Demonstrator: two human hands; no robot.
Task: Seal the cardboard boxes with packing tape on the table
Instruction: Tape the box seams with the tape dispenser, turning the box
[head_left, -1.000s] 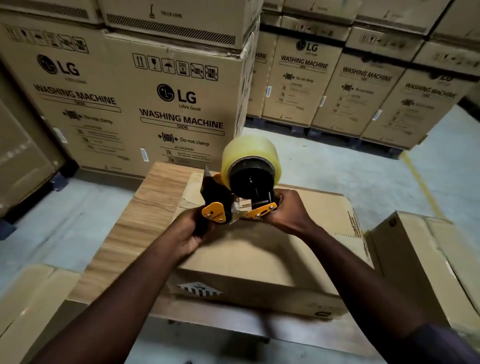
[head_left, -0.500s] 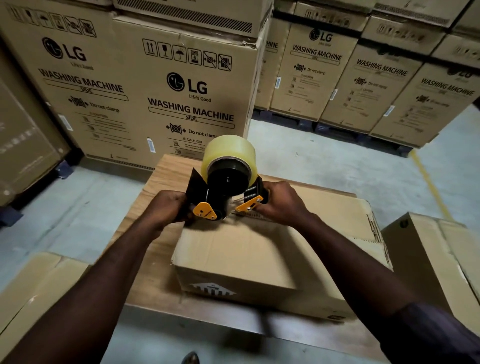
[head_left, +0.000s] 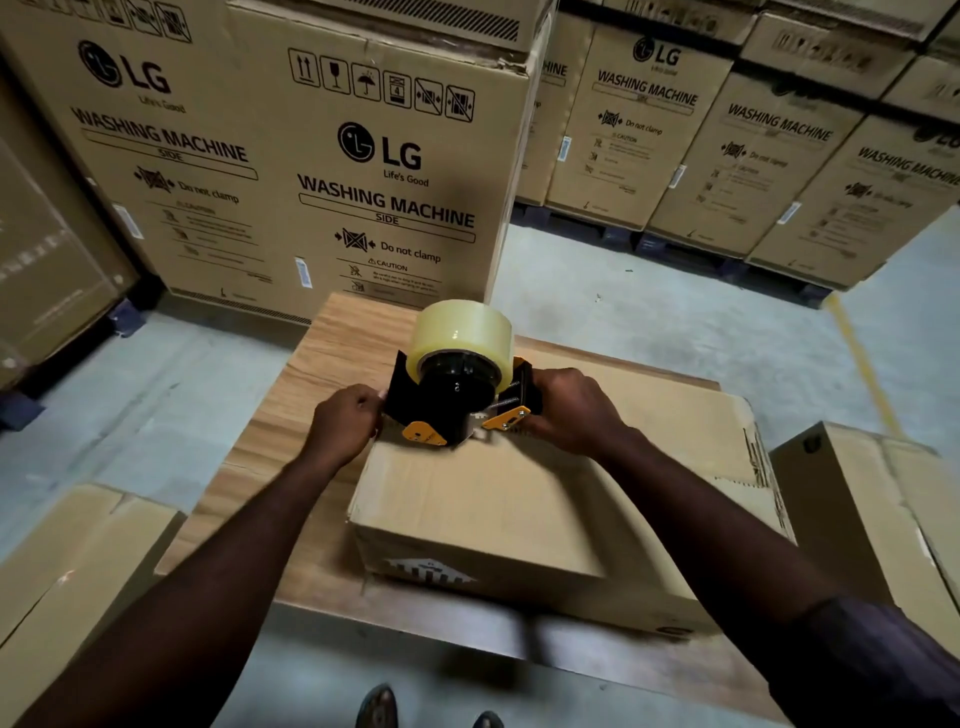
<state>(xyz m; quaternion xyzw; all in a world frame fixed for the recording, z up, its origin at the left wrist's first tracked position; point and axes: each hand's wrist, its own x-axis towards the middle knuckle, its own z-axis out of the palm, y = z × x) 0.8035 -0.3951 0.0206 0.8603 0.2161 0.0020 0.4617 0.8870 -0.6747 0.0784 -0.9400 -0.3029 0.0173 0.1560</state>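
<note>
— Where's the box being sealed?

— The cardboard box (head_left: 519, 509) lies flat on the wooden table (head_left: 332, 353), over toward its right side. There's a printed mark on the near face.

— And the tape?

— The tape dispenser (head_left: 447, 410), black with orange tabs, is at the far edge of the box's top, near the far left corner. A fat roll of clear tape (head_left: 462, 332) sits on its hub, above both hands.

— Who's got hold of it?

— Both hands. The left hand (head_left: 345, 421) is curled tight, its fingers gripping the black plate on the dispenser's left side. The right hand (head_left: 576, 410) is wrapped round the right end, just past the little spring.

— Is it pressed down on the cardboard?

— I can't tell. The orange tabs reach the box's edge, but that spot is blurred.

— What's around the table?

— A smaller carton (head_left: 67, 561) stands low on the left and another carton (head_left: 872, 509) on the right, both just beside the table. Behind it tall washing machine cartons (head_left: 363, 171) are stacked. More of them line the far wall, across grey concrete floor (head_left: 649, 312) with a yellow line (head_left: 857, 358) painted on it. The person's feet (head_left: 379, 706) show at the near edge.
</note>
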